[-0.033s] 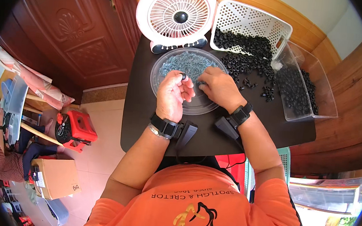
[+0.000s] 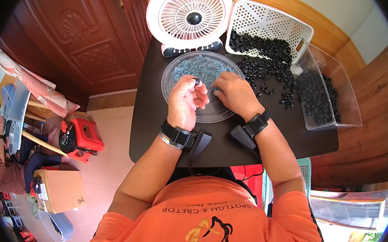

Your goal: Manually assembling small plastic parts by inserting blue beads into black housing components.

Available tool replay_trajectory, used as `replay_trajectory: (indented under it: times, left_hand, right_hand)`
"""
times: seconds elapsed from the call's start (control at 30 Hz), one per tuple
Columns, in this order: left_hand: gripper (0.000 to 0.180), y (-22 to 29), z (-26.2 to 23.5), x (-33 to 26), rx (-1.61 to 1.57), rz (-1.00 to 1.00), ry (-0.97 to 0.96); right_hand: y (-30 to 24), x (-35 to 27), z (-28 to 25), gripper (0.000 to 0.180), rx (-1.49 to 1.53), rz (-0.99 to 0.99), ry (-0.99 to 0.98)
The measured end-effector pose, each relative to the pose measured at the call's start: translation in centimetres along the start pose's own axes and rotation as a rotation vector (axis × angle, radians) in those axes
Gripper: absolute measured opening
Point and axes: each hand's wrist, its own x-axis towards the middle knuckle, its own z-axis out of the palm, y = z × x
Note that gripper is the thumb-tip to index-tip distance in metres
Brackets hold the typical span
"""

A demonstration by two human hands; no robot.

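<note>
My left hand (image 2: 186,102) is held palm up over the near left part of a round clear tray (image 2: 213,115). Between its thumb and forefinger is a small black round piece (image 2: 196,81); the other fingers curl loosely. Many tiny pale-blue translucent pieces (image 2: 198,68) lie spread over the far part of the tray. At the tray's right side my right hand (image 2: 238,93) reaches down with its fingertips pressed together among the blue pieces. What those fingertips pinch, if anything, is too small to make out.
A white fan (image 2: 192,38) stands behind the tray. Small black parts (image 2: 265,68) spill onto the dark table (image 2: 155,136) from a tipped white basket (image 2: 272,19). A clear bin (image 2: 350,104) at right holds more. Another person (image 2: 11,176) sits at far left beside a cardboard box (image 2: 61,192).
</note>
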Motion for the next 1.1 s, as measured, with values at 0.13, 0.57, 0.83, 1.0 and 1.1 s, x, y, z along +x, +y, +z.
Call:
replay_trajectory:
  times: [0.13,0.57,0.83,1.0,1.1]
  left_hand:
    - [0.015,0.1,0.2,0.0,-0.008,-0.001,0.002]
    - [0.015,-0.2,-0.2,0.1,0.015,0.000,-0.004]
    - [0.015,-0.4,-0.3,0.3,0.027,-0.015,0.004]
    - [0.015,-0.4,-0.2,0.2,0.014,-0.019,0.011]
    - [0.016,-0.5,-0.4,0.3,0.015,-0.021,0.007]
  right_hand:
    - [0.7,-0.3,0.0,0.010,-0.012,0.096,-0.066]
    - [1.1,-1.5,-1.0,0.009,0.047,0.090,-0.071]
    - [-0.2,-1.0,-0.3,0.011,0.017,0.059,0.018]
    - [0.0,-0.8,0.8,0.012,-0.021,0.033,-0.011]
    - [-0.3,-0.7,0.6,0.015,0.005,0.072,0.020]
